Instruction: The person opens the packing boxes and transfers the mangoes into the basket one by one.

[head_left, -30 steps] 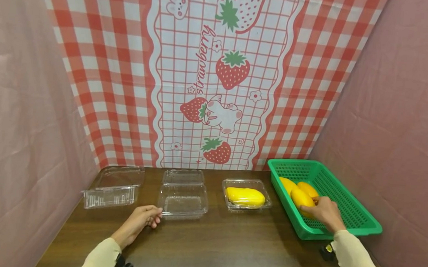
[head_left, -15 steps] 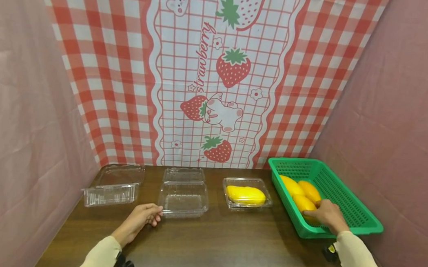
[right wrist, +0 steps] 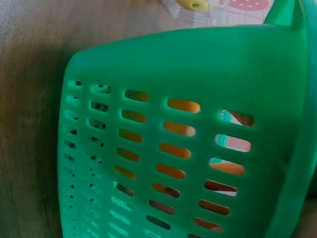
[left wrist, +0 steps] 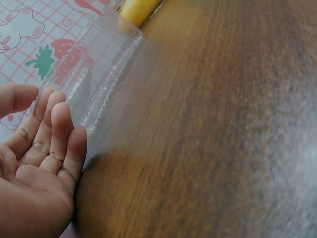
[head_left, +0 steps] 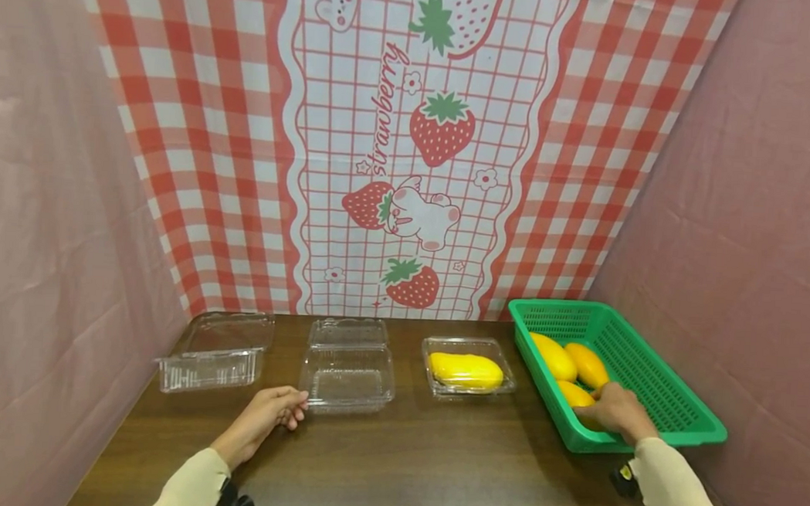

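Note:
In the head view my left hand pinches the near-left corner of an open clear plastic clamshell container between thumb and forefinger. The left wrist view shows the other fingers loosely bent beside its wall. My right hand reaches into a green basket and grips a yellow mango, thumb on its near-left side; the fingertips are hidden. Behind it lie two more mangoes, one at left and one at right. Through the basket's slots the right wrist view shows orange-yellow fruit.
A shut clear container with a yellow mango inside stands left of the basket. Another open clamshell lies at the far left. Brown wooden tabletop extends in front. A strawberry-print cloth hangs behind, with pink cloths at both sides.
The mango under my right hand has shifted nearer to me, away from the two behind it, uncovering more of them. My right hand moved slightly with it. My left hand stays at the container's corner.

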The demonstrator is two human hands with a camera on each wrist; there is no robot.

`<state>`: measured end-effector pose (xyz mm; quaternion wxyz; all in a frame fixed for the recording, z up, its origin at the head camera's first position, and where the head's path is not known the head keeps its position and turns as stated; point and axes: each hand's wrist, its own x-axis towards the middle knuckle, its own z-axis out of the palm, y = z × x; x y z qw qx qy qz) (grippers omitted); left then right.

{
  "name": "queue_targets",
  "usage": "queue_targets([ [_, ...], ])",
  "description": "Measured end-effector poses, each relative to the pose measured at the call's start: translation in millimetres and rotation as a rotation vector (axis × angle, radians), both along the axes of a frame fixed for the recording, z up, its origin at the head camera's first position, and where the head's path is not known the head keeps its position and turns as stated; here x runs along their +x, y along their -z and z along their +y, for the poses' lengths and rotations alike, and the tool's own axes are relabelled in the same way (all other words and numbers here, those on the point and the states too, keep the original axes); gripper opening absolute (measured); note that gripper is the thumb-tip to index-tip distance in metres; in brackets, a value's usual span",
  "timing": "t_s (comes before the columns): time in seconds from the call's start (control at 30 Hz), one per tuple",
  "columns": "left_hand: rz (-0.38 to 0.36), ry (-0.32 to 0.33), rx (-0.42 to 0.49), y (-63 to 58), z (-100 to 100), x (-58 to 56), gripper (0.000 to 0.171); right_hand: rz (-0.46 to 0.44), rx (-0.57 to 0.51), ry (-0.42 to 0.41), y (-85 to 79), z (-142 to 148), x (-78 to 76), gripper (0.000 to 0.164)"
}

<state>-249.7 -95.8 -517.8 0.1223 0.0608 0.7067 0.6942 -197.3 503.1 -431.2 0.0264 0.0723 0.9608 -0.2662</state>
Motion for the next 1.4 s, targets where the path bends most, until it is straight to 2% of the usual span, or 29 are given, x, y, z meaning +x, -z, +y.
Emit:
queue_targets([
  [0.13,-0.003,-0.001,0.004,0.3,0.0,-0.3,0.029,-0.003,0.035,-0.016,1.4,-0.6,-1.4,0.045],
  [0.53,-0.002,0.002,0.004,0.0,0.1,-0.2,0.028,-0.064,0.028,-0.033,2.2,-0.7,-1.3,0.044],
  [0.63,0.001,0.001,0.005,-0.5,0.3,0.1,0.028,-0.07,0.029,-0.041,1.4,0.3,-2.4,0.039],
  [0.7,0.0,-0.001,0.008,-0.7,0.3,0.4,0.028,-0.072,0.023,-0.056,-0.8,1.2,-3.0,0.026],
  [0.73,-0.002,-0.002,0.01,-0.6,0.2,0.5,0.028,-0.074,0.022,-0.062,-2.5,1.7,-3.5,0.028],
  [0.87,-0.006,-0.009,0.018,-0.2,-0.2,0.5,0.028,-0.048,0.042,-0.092,-10.9,2.8,-4.1,0.069],
  [0.93,-0.004,-0.012,0.022,-0.2,-0.1,0.3,0.028,-0.027,0.046,-0.083,-15.6,2.0,-4.2,0.073],
  [1.17,-0.007,-0.029,0.026,0.7,-0.5,0.2,0.033,0.09,-0.001,-0.062,-25.5,-9.6,-2.1,0.068],
  [1.4,-0.023,-0.026,0.026,0.9,-0.5,0.4,0.035,0.215,-0.043,-0.085,-35.1,-35.9,-0.5,0.048],
])
